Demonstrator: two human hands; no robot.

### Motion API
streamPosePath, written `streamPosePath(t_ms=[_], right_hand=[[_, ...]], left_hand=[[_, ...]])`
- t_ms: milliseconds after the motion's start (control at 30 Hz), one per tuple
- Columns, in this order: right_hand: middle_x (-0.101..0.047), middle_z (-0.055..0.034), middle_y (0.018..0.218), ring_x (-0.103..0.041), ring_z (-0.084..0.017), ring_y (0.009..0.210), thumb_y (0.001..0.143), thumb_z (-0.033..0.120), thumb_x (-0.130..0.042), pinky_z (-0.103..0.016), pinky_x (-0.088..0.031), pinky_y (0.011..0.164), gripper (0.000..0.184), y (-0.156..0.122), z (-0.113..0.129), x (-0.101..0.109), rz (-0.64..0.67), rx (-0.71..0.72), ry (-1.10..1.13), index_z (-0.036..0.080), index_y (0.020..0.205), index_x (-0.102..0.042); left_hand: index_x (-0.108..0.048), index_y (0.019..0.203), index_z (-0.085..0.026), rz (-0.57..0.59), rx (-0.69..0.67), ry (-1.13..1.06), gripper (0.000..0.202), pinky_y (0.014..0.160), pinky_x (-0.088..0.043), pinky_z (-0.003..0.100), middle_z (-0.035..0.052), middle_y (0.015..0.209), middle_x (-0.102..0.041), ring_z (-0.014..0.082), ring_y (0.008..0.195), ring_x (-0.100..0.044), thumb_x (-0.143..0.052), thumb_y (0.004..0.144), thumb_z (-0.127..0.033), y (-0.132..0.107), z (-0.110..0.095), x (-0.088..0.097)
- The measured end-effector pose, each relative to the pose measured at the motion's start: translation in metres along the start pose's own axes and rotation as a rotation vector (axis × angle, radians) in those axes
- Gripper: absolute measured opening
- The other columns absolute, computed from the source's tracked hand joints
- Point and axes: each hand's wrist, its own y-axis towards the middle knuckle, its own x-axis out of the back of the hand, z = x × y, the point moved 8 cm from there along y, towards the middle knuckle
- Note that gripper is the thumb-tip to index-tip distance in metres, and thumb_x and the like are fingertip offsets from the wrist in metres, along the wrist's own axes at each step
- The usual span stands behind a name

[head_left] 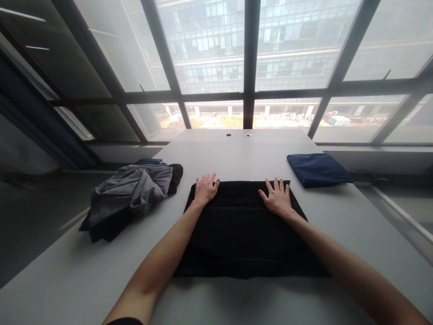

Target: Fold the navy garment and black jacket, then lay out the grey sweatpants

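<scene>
A flat black garment (237, 239), folded into a neat rectangle, on the near middle of a white table (216, 153). Left hand (205, 189) and right hand (277, 197) open and pressed palm-down along its upper part, fingers spread, nothing grasped. Just beside it on the left, a crumpled grey garment (130, 194) heaped over dark cloth (101, 230). Off to the right, a folded navy cloth (318, 169). Farther along the tabletop, two small round holes (228, 134). Beyond the table, a large dark-framed window (250, 63) and a glass-fronted building (209, 49) outside.

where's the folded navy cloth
In the head view, the folded navy cloth lies on the right side of the pale table, beyond the right hand and the black garment.
</scene>
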Motion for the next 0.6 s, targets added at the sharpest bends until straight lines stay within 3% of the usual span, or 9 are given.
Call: streamPosePath(t_ms=[133, 267, 333, 433, 500, 600], right_hand=[[-0.020, -0.0156, 0.170, -0.011, -0.032, 0.157, 0.104, 0.063, -0.026, -0.052, -0.011, 0.124, 0.074, -0.003, -0.008, 0.001, -0.024, 0.043, 0.015, 0.021, 0.164, -0.027], [-0.016, -0.0148, 0.170, -0.009, -0.028, 0.158, 0.105, 0.062, -0.025, -0.056, -0.008, 0.124, 0.072, -0.003, -0.018, 0.001, -0.009, 0.019, 0.036, 0.021, 0.164, -0.026], [-0.014, -0.0159, 0.170, -0.007, -0.030, 0.158, 0.105, 0.061, -0.026, -0.060, -0.006, 0.124, 0.072, -0.003, -0.018, 0.005, 0.017, 0.002, 0.034, 0.020, 0.165, -0.025], [-0.015, -0.0159, 0.170, -0.005, -0.035, 0.157, 0.106, 0.055, -0.028, -0.067, -0.003, 0.121, 0.068, -0.013, -0.005, 0.020, 0.041, 0.042, 0.031, 0.019, 0.163, -0.030], [-0.014, -0.0128, 0.171, -0.003, -0.035, 0.158, 0.107, 0.051, -0.029, -0.068, -0.003, 0.121, 0.064, -0.028, 0.015, 0.032, 0.017, 0.162, 0.049, 0.021, 0.163, -0.032], [-0.010, -0.0076, 0.171, -0.004, -0.030, 0.158, 0.106, 0.049, -0.033, -0.061, -0.007, 0.124, 0.062, -0.059, 0.046, 0.038, -0.008, 0.380, 0.121, 0.027, 0.164, -0.029]], left_hand=[[-0.038, 0.159, -0.028, 0.036, 0.036, -0.004, 0.067, 0.122, -0.014, 0.067, 0.0080, 0.163, -0.040, 0.0340, 0.154, -0.027, -0.020, 0.104, -0.061, 0.007, 0.024, -0.001], [-0.045, 0.156, -0.021, -0.010, 0.058, -0.039, 0.062, 0.122, -0.019, 0.065, 0.0107, 0.160, -0.044, 0.0334, 0.151, -0.034, -0.023, 0.106, -0.051, 0.004, 0.021, 0.014], [-0.049, 0.153, -0.020, -0.098, 0.006, -0.026, 0.058, 0.123, -0.017, 0.064, 0.0112, 0.159, -0.046, 0.0333, 0.150, -0.035, -0.029, 0.106, -0.047, -0.008, 0.001, 0.033], [-0.044, 0.156, -0.026, -0.162, -0.263, -0.030, 0.057, 0.126, -0.013, 0.060, 0.0079, 0.160, -0.045, 0.0294, 0.152, -0.033, -0.035, 0.105, -0.049, -0.044, -0.051, 0.054], [-0.034, 0.160, -0.034, -0.073, -0.472, -0.055, 0.060, 0.125, -0.016, 0.060, 0.0040, 0.164, -0.038, 0.0282, 0.154, -0.028, -0.036, 0.105, -0.056, -0.075, -0.084, 0.048], [-0.030, 0.161, -0.040, 0.066, -0.593, -0.067, 0.063, 0.122, -0.019, 0.066, 0.0021, 0.170, -0.025, 0.0314, 0.157, -0.018, -0.038, 0.102, -0.062, -0.108, -0.103, 0.021]])
